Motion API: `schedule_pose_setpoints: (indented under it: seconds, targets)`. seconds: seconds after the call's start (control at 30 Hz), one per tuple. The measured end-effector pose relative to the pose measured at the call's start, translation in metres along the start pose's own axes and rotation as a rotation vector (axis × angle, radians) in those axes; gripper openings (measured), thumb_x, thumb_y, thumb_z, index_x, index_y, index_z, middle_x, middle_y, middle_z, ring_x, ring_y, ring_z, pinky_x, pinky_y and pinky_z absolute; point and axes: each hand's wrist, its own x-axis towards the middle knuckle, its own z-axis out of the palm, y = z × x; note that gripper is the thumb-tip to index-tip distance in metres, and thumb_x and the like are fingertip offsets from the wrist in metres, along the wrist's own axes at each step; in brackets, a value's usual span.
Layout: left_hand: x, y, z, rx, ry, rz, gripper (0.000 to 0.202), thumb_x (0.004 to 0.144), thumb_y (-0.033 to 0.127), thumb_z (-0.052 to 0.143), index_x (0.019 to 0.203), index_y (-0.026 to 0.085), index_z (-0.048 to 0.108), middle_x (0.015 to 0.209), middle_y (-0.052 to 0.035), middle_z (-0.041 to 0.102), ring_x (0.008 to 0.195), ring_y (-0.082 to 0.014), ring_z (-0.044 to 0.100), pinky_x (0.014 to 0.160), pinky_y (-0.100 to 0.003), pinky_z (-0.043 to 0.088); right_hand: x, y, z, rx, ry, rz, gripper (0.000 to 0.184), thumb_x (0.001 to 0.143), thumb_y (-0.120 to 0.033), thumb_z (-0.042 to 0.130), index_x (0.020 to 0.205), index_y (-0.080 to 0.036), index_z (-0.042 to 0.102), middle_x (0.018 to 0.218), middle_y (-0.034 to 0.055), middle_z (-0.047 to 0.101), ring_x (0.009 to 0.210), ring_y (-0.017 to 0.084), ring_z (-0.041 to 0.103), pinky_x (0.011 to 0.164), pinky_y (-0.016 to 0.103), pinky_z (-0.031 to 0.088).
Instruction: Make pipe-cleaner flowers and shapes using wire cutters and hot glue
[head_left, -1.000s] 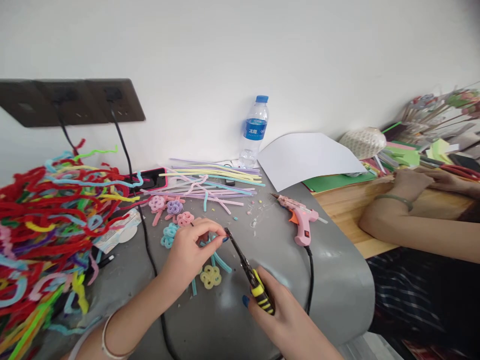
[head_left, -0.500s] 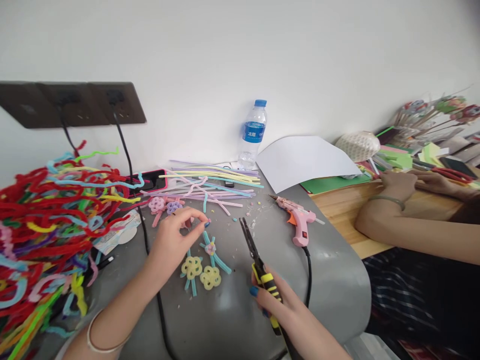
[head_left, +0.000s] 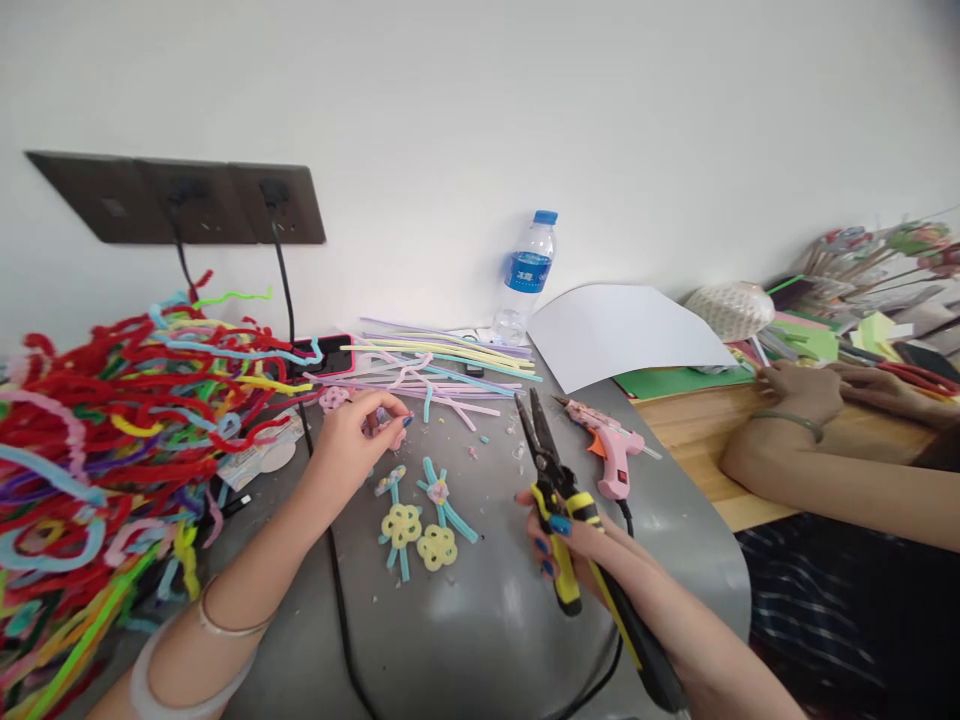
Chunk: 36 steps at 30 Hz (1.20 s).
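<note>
Right of the frame's centre, the right hand (head_left: 609,548) gripped dark metal pliers (head_left: 553,472) with yellow-and-black handles, tips parted. Left of centre, the left hand (head_left: 351,435) pinched narrowly beside a partly hidden pink fuzzy flower (head_left: 395,438); whether it held anything could not be told.

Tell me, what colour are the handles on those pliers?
The pliers' handles are yellow and black, seen best in the head view.

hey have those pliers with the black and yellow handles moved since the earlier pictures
Yes. Judged against the pink plastic glue gun, the metal pliers with black-and-yellow handles have moved: their tips are further right and nearer the white wall.
</note>
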Motion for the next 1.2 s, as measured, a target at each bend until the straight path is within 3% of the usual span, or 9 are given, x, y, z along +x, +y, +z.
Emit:
schedule_pose_setpoints:
  seconds: [0.17,0.33,0.43,0.53,0.67,0.83,1.0,1.13,1.2]
  targets:
    - [0.002,-0.001,-0.001,0.025,-0.024,-0.01,0.012,0.083,0.028,0.057,0.082,0.02,0.067,0.073,0.001,0.067,0.063,-0.0137,0.053,0.057,-0.023,0.04,0.025,-0.065,0.0,-0.478,0.148,-0.198,0.043,0.077,-0.055,0.06,0.107,-0.024,0.056,0.087,0.0013,0.061,0.081,0.022,0.056,0.073,0.032,0.043]
    - [0.003,-0.006,-0.002,0.045,-0.006,0.048,0.012,0.081,0.026,0.058,0.081,0.02,0.069,0.075,0.0005,0.063,0.062,-0.0128,0.054,0.056,-0.023,0.039,0.107,-0.116,0.031,-0.964,0.234,-0.426,0.043,0.08,-0.044,0.062,0.111,-0.014,0.056,0.106,0.012,0.063,0.085,0.024,0.058,0.071,0.031,0.044]
    - [0.002,-0.01,0.002,0.084,-0.031,0.109,0.013,0.083,0.022,0.056,0.081,0.019,0.069,0.077,-0.0001,0.062,0.063,-0.0125,0.054,0.059,-0.023,0.04,0.159,-0.123,0.053,-1.318,0.248,-0.42,0.042,0.083,-0.036,0.063,0.114,-0.008,0.06,0.117,0.0205,0.061,0.101,0.029,0.059,0.081,0.033,0.044]
    - [0.004,-0.011,0.01,0.17,-0.068,0.179,0.015,0.086,0.016,0.057,0.082,0.02,0.071,0.079,-0.0011,0.064,0.069,-0.0141,0.057,0.068,-0.026,0.042,0.191,-0.118,0.066,-1.385,0.237,-0.423,0.043,0.081,-0.031,0.068,0.116,-0.007,0.063,0.124,0.0238,0.06,0.113,0.033,0.056,0.09,0.036,0.043]
    - [0.006,-0.009,0.022,0.335,-0.134,0.224,0.014,0.084,0.014,0.065,0.085,0.022,0.076,0.073,-0.0001,0.063,0.074,-0.0176,0.059,0.08,-0.033,0.04,0.209,-0.105,0.069,-1.414,0.193,-0.427,0.045,0.081,-0.034,0.071,0.116,-0.007,0.066,0.123,0.0231,0.062,0.114,0.034,0.057,0.093,0.039,0.043]
    - [0.005,-0.011,0.023,0.405,-0.159,0.211,0.021,0.088,0.014,0.061,0.096,0.024,0.077,0.08,-0.0019,0.069,0.082,-0.0204,0.062,0.08,-0.035,0.036,0.21,-0.098,0.066,-1.388,0.194,-0.484,0.045,0.083,-0.035,0.071,0.116,-0.006,0.066,0.123,0.0234,0.062,0.116,0.035,0.057,0.097,0.043,0.041]
    - [0.003,-0.014,0.012,0.349,-0.089,0.192,0.02,0.089,0.015,0.058,0.093,0.023,0.076,0.083,-0.0013,0.07,0.078,-0.0188,0.062,0.079,-0.034,0.036,0.173,-0.101,0.049,-1.294,0.27,-0.597,0.032,0.091,-0.025,0.057,0.119,-0.013,0.063,0.124,0.0162,0.062,0.114,0.029,0.058,0.093,0.036,0.042]
    - [0.001,-0.009,0.009,0.279,-0.067,0.171,0.018,0.089,0.015,0.058,0.093,0.022,0.074,0.081,-0.0005,0.068,0.074,-0.0171,0.061,0.075,-0.032,0.036,0.122,-0.079,0.026,-1.008,0.165,-0.536,0.012,0.084,-0.015,0.055,0.08,-0.019,0.066,0.082,0.0043,0.07,0.073,0.018,0.063,0.067,0.027,0.044]
    - [-0.001,-0.007,0.011,0.264,-0.064,0.191,0.017,0.089,0.016,0.058,0.092,0.022,0.074,0.079,0.0002,0.067,0.071,-0.0162,0.059,0.074,-0.032,0.035,0.103,-0.059,0.018,-0.923,0.07,-0.435,0.01,0.08,-0.015,0.058,0.075,-0.02,0.064,0.075,0.0018,0.069,0.063,0.016,0.059,0.059,0.026,0.041]
